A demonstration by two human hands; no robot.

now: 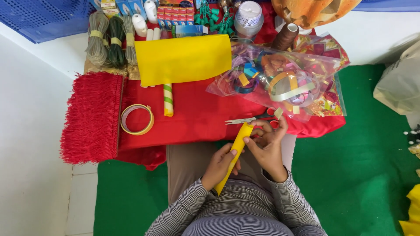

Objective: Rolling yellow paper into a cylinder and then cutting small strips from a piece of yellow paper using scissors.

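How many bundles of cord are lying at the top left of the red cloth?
3, side by side: a pale cord bundle leftmost, a dark green cord bundle in the middle, a thinner pale bundle on the right. Others may be hidden beneath the clutter.

Left hand (220,166) and right hand (267,146) grip a yellow paper strip (235,150) beside red-handled scissors (253,118).

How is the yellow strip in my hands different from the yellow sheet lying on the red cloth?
The yellow strip is narrow and folded long; the yellow sheet is a wide rectangle. The strip is held off the table, slanted, by the left hand and right hand; the sheet lies flat and untouched on the red cloth. The strip is a slightly deeper yellow. Both are plain yellow.
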